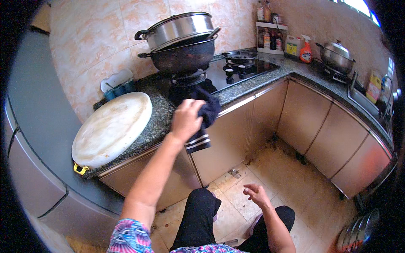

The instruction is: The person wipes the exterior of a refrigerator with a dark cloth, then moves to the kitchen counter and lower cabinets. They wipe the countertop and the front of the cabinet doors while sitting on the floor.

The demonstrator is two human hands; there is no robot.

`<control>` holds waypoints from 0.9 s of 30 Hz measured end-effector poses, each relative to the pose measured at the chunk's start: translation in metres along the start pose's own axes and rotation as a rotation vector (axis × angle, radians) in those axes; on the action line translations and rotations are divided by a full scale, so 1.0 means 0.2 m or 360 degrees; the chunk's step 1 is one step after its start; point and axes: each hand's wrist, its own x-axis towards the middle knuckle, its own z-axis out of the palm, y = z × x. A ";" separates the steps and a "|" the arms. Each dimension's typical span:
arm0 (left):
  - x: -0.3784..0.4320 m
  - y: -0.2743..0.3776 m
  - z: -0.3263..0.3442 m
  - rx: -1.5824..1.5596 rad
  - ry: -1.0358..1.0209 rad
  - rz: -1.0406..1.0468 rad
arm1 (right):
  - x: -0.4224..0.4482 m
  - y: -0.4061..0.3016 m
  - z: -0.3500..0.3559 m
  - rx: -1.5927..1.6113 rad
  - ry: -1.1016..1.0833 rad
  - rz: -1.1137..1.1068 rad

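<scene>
My left hand grips a dark navy cloth with white stripes at the front edge of the granite counter, just before the gas hob. Part of the cloth hangs over the edge. Above the hand, a blackened wok stands on the left burner, with a steel steamer pot tilted on it. Left of the hand lies a large round white board or lid with a yellow handle. My right hand is held low over the floor near my knee, its fingers apart and nothing in it.
A small black pan sits on the right burner. Farther right are a bottle rack, an orange spray bottle, a lidded steel pot and a sink. Cabinet doors line the counter front; a grey appliance stands at the left.
</scene>
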 end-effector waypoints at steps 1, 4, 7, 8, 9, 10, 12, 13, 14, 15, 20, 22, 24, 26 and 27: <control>0.04 0.01 0.06 0.0009 -0.0021 0.0039 | 0.02 0.02 0.03 -0.0033 -0.0009 0.0008; 0.08 0.08 0.11 0.0279 -0.0097 0.0181 | 0.06 0.06 0.10 -0.0187 -0.0087 0.0032; 0.02 0.04 0.01 0.0431 -0.0199 0.0141 | 0.05 0.01 0.15 -0.0304 -0.0152 0.0132; -0.01 0.04 -0.04 0.0406 -0.0200 0.0154 | 0.04 0.01 0.13 -0.0347 -0.0168 0.0138; -0.04 0.03 -0.12 0.0391 -0.0207 0.0175 | 0.03 0.01 0.12 -0.0377 -0.0187 0.0139; -0.11 0.02 -0.19 0.0334 -0.0169 0.0163 | 0.03 0.02 0.10 -0.0390 -0.0191 0.0118; -0.28 -0.02 -0.39 0.0447 -0.0140 0.0120 | 0.02 0.03 0.08 -0.0390 -0.0198 0.0065; -0.38 -0.05 -0.48 0.0504 -0.0117 0.0065 | 0.01 0.04 0.07 -0.0381 -0.0203 0.0076; -0.47 -0.06 -0.55 0.0580 -0.0083 0.0033 | 0.00 0.05 0.05 -0.0367 -0.0188 0.0097; -0.57 -0.07 -0.64 0.0571 -0.0010 0.0025 | 0.00 0.03 0.05 -0.0348 -0.0195 0.0102; -0.76 -0.14 -0.71 0.0627 0.0117 0.0031 | -0.05 -0.01 0.06 -0.0405 -0.0208 0.0019; -0.62 -0.13 -0.57 0.0508 0.0155 0.0051 | -0.05 0.06 0.04 -0.0446 -0.0154 -0.0089; -0.47 -0.10 -0.42 0.0468 0.0049 -0.0003 | -0.05 0.06 0.05 -0.0442 -0.0139 -0.0094; -0.31 -0.03 -0.23 0.0394 0.0051 0.0098 | -0.05 0.04 0.05 -0.0474 -0.0121 -0.0090; -0.23 0.01 -0.14 0.0344 0.0016 0.0122 | -0.05 0.03 0.05 -0.0507 -0.0128 -0.0078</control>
